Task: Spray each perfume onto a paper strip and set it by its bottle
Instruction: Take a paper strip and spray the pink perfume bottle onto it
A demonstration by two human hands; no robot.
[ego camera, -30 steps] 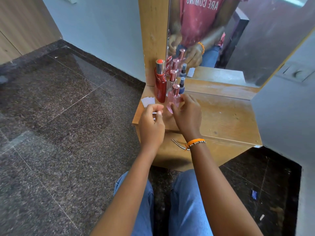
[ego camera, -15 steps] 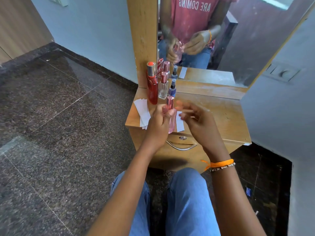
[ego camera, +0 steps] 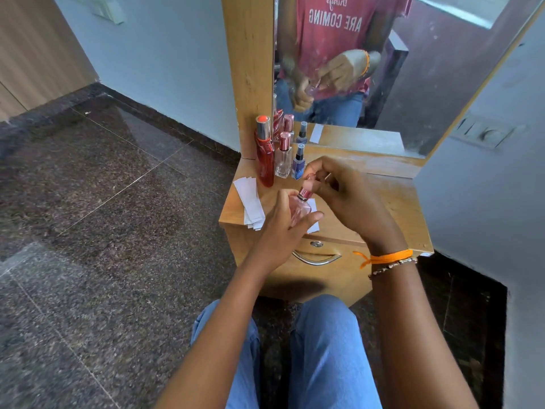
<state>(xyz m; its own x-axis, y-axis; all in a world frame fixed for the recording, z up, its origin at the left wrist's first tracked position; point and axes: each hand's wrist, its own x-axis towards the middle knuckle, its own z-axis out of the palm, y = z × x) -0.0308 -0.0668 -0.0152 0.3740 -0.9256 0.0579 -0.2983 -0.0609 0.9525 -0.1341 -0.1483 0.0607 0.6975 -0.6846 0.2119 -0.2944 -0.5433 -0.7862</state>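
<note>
A small wooden desk (ego camera: 392, 202) with a mirror (ego camera: 383, 84) behind it is seen from above, over a seated person's knees.

At the desk's left edge, a loose stack of white paper strips (ego camera: 249, 202) is laid flat, part of it hanging over the edge. Just right of it, toward the back, three bottles are stood upright in a row, close together: a tall red perfume bottle with a silver collar and orange cap (ego camera: 264, 154), its liquid filling most of the body; a clear square glass bottle with a pink metallic cap (ego camera: 284, 156), in which no liquid level can be made out; and a short blue bottle with a dark spray top (ego camera: 299, 162).

In front of these, a pale pink glass perfume bottle (ego camera: 299, 209) is held above the desk in the left hand (ego camera: 283, 231), whose fingers are curled around its body. A single white strip (ego camera: 313, 219) is partly hidden beneath it. The right hand (ego camera: 345, 199) is pinched closed at the bottle's top on what is judged to be its pink cap (ego camera: 309, 178), though this is blurred.

The step in hand is judged to be uncapping the pink bottle. Next, a strip would need to be taken up and sprayed, then laid beside this bottle.
</note>
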